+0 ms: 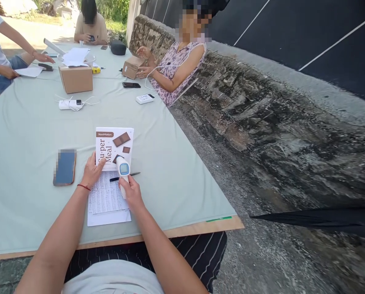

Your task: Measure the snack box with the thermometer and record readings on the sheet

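Observation:
My left hand (92, 171) grips the lower left edge of a white NutriMotion box (104, 142), its thumb lying over the printed front. Brown bars are pictured on that box. Wrapped around the handle of a white forehead thermometer (119, 160) is my right hand (132, 192). The thermometer's blue-rimmed screen faces me, and its head overlaps the box's lower right corner. Beneath them lie sheets of paper (107, 200) covered in rows of small writing. A black pen (135, 174) rests across the top of the papers, partly hidden by the thermometer.
Left of my hands lies a phone (66, 167). Farther up the cloth-covered table (157, 192) are a power bank with white cable (70, 104), a cardboard box (76, 79) and a dark phone (131, 85). Several people sit around the table; one on the right handles a small carton (132, 67).

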Demonstrator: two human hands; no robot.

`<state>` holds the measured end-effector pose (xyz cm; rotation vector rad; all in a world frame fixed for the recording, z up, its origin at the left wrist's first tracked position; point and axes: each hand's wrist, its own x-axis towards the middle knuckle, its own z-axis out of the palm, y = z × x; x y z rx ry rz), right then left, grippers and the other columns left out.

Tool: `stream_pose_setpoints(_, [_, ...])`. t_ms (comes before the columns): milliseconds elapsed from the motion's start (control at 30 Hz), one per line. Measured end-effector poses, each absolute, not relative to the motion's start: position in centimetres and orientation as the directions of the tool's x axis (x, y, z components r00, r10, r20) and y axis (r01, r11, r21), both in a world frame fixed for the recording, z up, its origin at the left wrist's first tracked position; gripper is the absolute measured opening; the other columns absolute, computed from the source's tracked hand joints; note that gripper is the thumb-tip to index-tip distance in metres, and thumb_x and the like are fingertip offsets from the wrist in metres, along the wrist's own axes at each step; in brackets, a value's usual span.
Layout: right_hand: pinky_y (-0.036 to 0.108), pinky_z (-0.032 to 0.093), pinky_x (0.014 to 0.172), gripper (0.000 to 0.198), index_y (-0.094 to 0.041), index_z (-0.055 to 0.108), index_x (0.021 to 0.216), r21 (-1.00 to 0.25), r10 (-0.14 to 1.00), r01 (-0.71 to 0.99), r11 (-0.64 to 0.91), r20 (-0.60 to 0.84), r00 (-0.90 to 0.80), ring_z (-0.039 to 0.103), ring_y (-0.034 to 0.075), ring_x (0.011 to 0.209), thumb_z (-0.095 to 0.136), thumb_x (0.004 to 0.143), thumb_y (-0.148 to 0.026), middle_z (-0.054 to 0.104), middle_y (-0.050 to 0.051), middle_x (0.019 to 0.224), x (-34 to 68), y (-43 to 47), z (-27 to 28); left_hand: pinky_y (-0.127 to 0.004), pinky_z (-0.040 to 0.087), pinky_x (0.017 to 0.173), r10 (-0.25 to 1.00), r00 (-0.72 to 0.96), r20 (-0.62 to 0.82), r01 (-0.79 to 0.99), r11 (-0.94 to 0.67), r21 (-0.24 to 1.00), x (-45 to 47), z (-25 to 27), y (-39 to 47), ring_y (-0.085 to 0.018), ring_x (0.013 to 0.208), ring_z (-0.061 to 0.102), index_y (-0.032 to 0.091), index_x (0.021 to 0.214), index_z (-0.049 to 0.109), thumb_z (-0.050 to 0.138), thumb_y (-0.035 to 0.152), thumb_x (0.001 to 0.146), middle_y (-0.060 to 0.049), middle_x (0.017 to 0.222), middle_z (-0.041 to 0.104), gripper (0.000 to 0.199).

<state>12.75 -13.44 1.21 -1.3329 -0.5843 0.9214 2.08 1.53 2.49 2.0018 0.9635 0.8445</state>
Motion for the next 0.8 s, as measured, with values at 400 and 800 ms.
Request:
stream_pose_setpoints(400, [0.026, 0.032, 0.053, 0.046, -0.02, 0.051, 0.069, -0.939, 0.829, -0.344, 0.018, -0.178, 0.53, 0.039, 0.013, 0.056, 0.069, 0.072, -0.062, 0.046, -0.001, 0.063, 12.3, -13.5, 1.9, -0.044, 0.044, 0.099, 0.843, 0.495, 0.211, 0.34, -0.412, 0.846, 2.0, 2.2, 1.5, -0.029, 0.116, 0.057, 0.018, 0.129, 0.054, 0.048, 0.061, 0.092, -0.012, 0.122, 0.064, 0.057])
stream_pose_setpoints(800, [0.026, 0.028, 0.054, 0.048, -0.02, 0.052, 0.07, -0.907, 0.825, -0.422, 0.001, -0.238, 0.512, 0.035, 0.012, 0.057, 0.074, 0.065, -0.063, 0.044, -0.003, 0.062, 12.1, -13.5, 2.4, -0.043, 0.044, 0.098, 0.851, 0.486, 0.201, 0.298, -0.377, 0.877, 2.0, 2.2, 1.4, -0.029, 0.114, 0.057, 0.019, 0.127, 0.055, 0.052, 0.06, 0.091, -0.011, 0.122, 0.064, 0.054])
